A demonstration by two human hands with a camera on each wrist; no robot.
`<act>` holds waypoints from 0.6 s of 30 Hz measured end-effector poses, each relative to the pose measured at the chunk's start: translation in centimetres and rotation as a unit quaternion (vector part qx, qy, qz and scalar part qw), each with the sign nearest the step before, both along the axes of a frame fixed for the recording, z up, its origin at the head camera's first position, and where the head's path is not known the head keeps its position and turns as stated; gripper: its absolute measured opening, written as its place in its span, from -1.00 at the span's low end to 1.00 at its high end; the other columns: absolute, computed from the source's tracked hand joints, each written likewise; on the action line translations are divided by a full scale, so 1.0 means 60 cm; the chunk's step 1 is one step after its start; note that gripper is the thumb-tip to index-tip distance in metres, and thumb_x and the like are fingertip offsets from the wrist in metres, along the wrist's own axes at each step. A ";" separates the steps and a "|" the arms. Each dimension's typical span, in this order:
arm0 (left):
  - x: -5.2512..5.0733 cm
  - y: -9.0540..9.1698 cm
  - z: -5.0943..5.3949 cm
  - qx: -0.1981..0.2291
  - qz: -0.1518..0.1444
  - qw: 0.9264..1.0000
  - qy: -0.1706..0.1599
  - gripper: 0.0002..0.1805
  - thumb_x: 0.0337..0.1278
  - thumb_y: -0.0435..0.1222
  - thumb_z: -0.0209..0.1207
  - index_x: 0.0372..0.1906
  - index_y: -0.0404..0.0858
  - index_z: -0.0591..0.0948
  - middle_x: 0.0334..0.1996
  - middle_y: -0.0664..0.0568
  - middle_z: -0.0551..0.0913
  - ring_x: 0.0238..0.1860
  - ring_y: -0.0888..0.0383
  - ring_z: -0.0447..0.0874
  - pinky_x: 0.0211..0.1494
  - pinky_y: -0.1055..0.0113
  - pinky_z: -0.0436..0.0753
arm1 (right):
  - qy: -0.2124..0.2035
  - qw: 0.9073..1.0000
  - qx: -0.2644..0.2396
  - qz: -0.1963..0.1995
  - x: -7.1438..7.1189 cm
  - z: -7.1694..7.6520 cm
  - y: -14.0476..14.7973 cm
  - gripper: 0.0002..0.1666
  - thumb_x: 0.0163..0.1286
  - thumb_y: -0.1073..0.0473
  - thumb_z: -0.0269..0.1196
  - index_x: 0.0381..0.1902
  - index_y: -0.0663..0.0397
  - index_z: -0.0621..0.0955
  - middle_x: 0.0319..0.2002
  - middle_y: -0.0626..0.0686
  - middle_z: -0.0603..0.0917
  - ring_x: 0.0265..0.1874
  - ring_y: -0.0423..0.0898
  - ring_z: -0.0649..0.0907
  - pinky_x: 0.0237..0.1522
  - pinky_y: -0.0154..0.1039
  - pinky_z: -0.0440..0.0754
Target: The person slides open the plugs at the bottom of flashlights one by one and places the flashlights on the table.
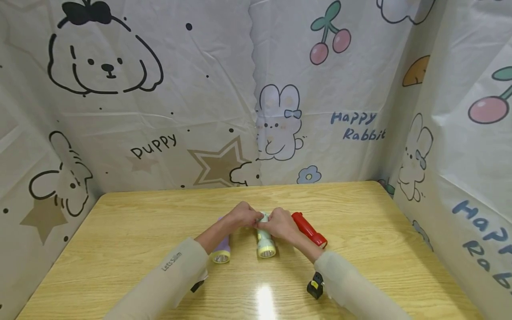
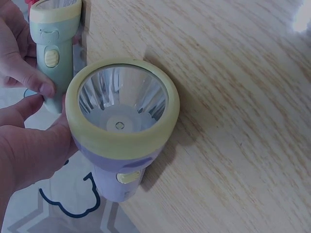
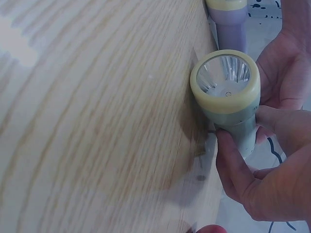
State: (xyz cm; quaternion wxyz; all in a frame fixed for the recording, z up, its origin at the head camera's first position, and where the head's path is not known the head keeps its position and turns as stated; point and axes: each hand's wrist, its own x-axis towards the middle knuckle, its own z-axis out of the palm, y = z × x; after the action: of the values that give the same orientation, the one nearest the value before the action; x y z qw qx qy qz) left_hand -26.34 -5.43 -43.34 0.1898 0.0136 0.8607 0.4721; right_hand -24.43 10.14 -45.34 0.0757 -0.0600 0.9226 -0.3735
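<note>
A mint-green flashlight (image 1: 266, 243) with a cream rim lies on the table, its lens toward me. My right hand (image 1: 282, 223) grips its body, thumb on one side and fingers on the other, as the right wrist view shows. At its tail end my left hand (image 1: 245, 216) pinches with thumb and fingertips; the purple flashlight (image 2: 116, 182) partly hides those fingers in the left wrist view. That purple one, also cream-rimmed, lies left of the green one, under my left forearm. To the right of my right hand lies a red flashlight (image 1: 309, 229), apart from it.
The wooden table (image 1: 152, 231) ends at a patterned cloth backdrop (image 1: 216, 89) behind and at both sides. A black device (image 1: 315, 286) sits at my right wrist, and another dark piece (image 1: 198, 286) shows by my left sleeve. Light glares on the front of the tabletop.
</note>
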 end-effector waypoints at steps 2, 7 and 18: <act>0.000 0.000 0.001 0.000 0.000 1.000 0.002 -0.71 0.30 -0.29 0.22 -0.48 -0.40 0.73 -0.62 0.04 0.59 -0.57 0.24 0.33 -0.42 0.43 0.38 | 0.000 1.000 0.002 0.000 -0.001 0.000 0.000 -0.35 0.19 -0.06 0.46 -0.84 -0.04 0.32 -0.87 -0.17 0.28 -0.85 -0.26 0.35 -0.80 -0.46 0.27; -0.002 -0.001 0.000 0.002 -0.003 1.000 0.005 -0.71 0.31 -0.28 0.22 -0.47 -0.38 0.75 -0.52 0.03 0.65 -0.43 0.20 0.45 -0.27 0.41 0.46 | -0.007 1.000 0.001 -0.004 -0.003 0.000 0.001 -0.36 0.20 -0.06 0.46 -0.83 -0.05 0.32 -0.87 -0.16 0.29 -0.84 -0.25 0.37 -0.80 -0.46 0.30; 0.000 -0.003 -0.006 0.005 -0.011 1.000 0.020 -0.70 0.29 -0.29 0.24 -0.51 -0.37 0.75 -0.65 0.02 0.58 -0.53 0.22 0.37 -0.35 0.44 0.42 | -0.012 1.000 0.002 -0.001 -0.004 -0.004 0.001 -0.36 0.19 -0.07 0.46 -0.83 -0.05 0.33 -0.86 -0.16 0.31 -0.85 -0.25 0.36 -0.80 -0.46 0.27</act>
State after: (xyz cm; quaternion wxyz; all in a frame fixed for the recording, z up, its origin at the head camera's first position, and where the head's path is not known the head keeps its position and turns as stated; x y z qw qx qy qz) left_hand -26.33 -5.60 -43.69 0.1770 0.0332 0.8620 0.4738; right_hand -24.64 10.22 -45.55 0.0866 -0.0543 0.9223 -0.3728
